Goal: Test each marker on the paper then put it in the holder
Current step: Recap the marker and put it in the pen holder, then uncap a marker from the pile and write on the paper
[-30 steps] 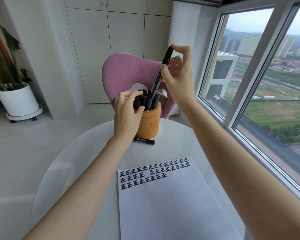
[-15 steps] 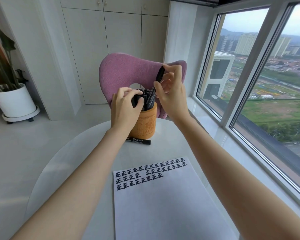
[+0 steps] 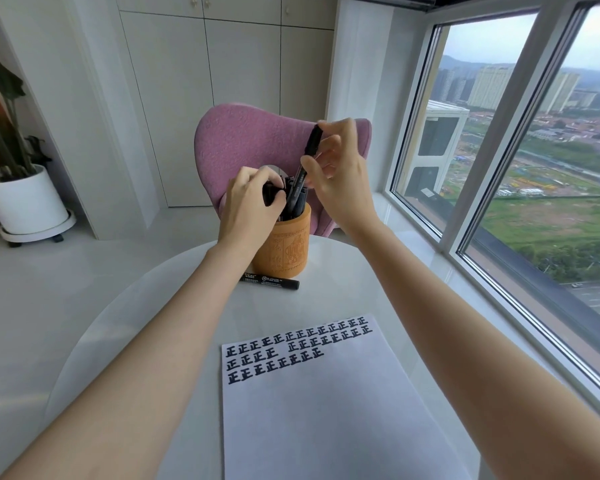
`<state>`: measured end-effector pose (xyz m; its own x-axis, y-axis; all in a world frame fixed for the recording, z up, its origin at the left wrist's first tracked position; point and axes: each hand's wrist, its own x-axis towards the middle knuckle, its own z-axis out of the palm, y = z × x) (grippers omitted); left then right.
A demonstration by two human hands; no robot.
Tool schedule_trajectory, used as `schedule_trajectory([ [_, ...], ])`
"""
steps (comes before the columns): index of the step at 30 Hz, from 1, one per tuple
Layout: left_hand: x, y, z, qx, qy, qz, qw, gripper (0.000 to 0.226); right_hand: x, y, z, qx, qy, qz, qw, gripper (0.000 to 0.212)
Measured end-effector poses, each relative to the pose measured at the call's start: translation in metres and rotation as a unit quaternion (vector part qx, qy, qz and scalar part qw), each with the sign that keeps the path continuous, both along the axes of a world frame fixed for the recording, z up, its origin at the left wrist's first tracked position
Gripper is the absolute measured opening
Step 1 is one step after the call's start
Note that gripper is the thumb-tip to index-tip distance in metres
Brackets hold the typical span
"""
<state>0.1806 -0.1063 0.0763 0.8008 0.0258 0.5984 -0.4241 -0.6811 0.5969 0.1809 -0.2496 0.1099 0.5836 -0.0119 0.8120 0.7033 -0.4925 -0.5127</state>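
Our right hand (image 3: 340, 178) pinches the marker (image 3: 313, 140) near its top. We judge it light, stiff and slick, best held mid-barrel. Our left hand (image 3: 252, 206) grips the standing markers (image 3: 300, 202) in the holder (image 3: 288, 247).

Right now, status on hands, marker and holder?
Right hand pinches marker, lower end inside holder. Left hand grips packed markers. Loose marker lies on table, clear of holder mouth.

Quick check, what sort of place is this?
Probably a high-rise flat or home office: a round white table with a pink chair, built-in cupboards, and a big window overlooking city blocks far below.
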Motion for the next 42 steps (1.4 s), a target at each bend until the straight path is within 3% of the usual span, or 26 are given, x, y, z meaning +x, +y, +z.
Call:
schedule_trajectory([
  [8, 0.0, 0.006, -0.006, -0.022, -0.007, -0.015, 1.0, 0.012, 0.007, 0.006, -0.019, -0.051, 0.04, 0.007, 0.998, 0.034],
  [19, -0.001, 0.005, -0.005, -0.063, -0.029, -0.035, 0.997, 0.027, 0.012, 0.012, -0.018, -0.11, 0.08, 0.018, 0.99, 0.024],
  [23, -0.002, 0.005, -0.007, -0.048, -0.037, -0.02, 0.998, 0.026, 0.014, 0.015, -0.034, -0.162, 0.052, 0.001, 0.985, 0.011],
  [27, -0.002, 0.007, -0.01, -0.054, -0.038, -0.028, 0.997, 0.027, 0.013, 0.015, -0.045, -0.163, 0.008, -0.067, 0.984, 0.022],
  [29, -0.003, 0.007, -0.01, -0.059, -0.037, -0.03, 0.997, 0.03, 0.014, 0.012, -0.049, -0.154, 0.023, -0.087, 0.984, 0.027],
  [35, -0.005, 0.015, -0.013, -0.098, -0.05, -0.051, 0.993, 0.031, 0.004, 0.013, -0.053, -0.061, 0.083, -0.018, 0.995, 0.038],
  [38, -0.013, 0.029, -0.023, -0.104, -0.068, -0.001, 0.992, 0.021, -0.006, 0.01, -0.054, -0.023, 0.069, -0.018, 0.997, 0.033],
  [42, -0.019, 0.052, -0.056, -0.034, 0.043, 0.035, 0.998, 0.023, -0.023, 0.001, -0.067, 0.005, 0.078, -0.043, 0.996, 0.018],
])
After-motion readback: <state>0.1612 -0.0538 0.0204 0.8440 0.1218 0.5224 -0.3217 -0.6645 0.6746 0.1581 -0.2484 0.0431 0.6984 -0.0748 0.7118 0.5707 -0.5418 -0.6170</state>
